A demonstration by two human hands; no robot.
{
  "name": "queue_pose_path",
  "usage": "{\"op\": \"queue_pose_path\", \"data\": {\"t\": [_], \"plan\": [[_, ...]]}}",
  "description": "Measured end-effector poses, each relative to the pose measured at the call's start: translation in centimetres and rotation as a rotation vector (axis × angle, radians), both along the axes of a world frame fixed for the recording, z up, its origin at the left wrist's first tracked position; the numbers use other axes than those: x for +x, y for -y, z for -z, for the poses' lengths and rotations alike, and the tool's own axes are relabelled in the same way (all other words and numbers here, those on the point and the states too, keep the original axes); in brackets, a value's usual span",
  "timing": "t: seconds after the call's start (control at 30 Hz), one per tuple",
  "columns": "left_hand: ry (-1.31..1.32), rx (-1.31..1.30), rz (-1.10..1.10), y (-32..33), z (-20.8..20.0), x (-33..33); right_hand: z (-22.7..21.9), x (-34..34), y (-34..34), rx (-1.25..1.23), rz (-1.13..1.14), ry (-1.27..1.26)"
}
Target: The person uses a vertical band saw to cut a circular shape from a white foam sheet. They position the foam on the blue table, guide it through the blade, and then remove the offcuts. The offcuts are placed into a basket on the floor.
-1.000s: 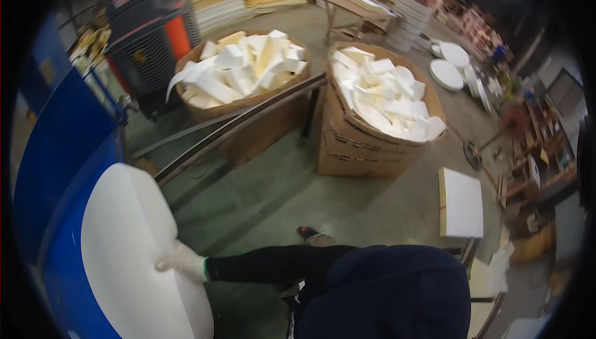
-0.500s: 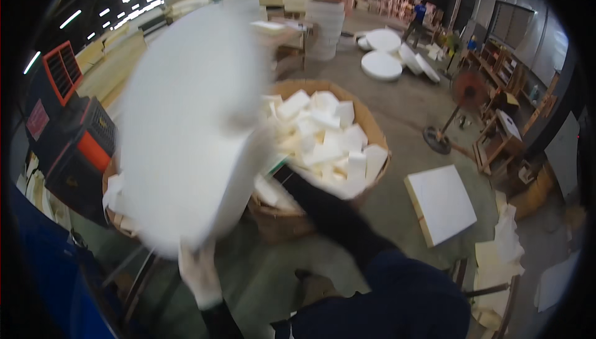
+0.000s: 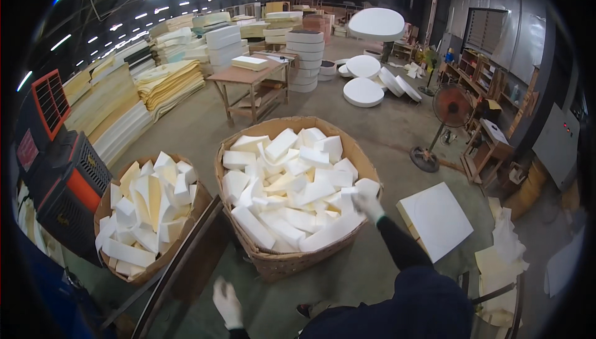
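A thick white foam disc (image 3: 375, 24) with rounded sides appears in mid-air at the far side, apart from both my hands. My right hand (image 3: 367, 205), in a white glove, is stretched out over the right rim of a big cardboard box (image 3: 273, 267) and looks free of any hold, its fingers somewhat blurred against the foam. White and cream foam offcuts (image 3: 304, 177) fill that box. Low in front of me, my gloved left hand (image 3: 227, 302) is open and holds nothing, near the box's lower left side.
A second cardboard box (image 3: 162, 266) of offcuts stands at left beside a dark-and-orange machine (image 3: 71, 184). A square foam block (image 3: 436, 221) lies on the floor at right. Farther off are foam discs (image 3: 364, 92), a standing fan (image 3: 452, 104), a wooden table (image 3: 251, 77) and foam stacks (image 3: 171, 81).
The big foam disc has left my hands and is now far ahead in the air. My right arm has swung out to the right; my left hand has dropped lower.
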State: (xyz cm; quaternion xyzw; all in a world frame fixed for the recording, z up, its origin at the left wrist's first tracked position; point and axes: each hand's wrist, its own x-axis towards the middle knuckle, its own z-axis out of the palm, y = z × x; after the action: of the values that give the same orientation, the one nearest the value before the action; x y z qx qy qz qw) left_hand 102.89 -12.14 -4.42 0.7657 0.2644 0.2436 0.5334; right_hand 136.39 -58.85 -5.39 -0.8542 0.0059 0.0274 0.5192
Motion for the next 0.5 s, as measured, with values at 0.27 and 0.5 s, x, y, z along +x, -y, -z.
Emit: {"op": "queue_pose_path", "data": {"t": [0.27,0.5], "plan": [[-0.722,-0.217,-0.004,10.3,23.3,-40.7,12.6,-23.9,3.7,-0.510,-0.243,-0.677],[-0.887,-0.431,-0.137,15.6,25.0,-49.5,12.9,-30.8,4.7,-0.604,-0.450,-0.533]]}}
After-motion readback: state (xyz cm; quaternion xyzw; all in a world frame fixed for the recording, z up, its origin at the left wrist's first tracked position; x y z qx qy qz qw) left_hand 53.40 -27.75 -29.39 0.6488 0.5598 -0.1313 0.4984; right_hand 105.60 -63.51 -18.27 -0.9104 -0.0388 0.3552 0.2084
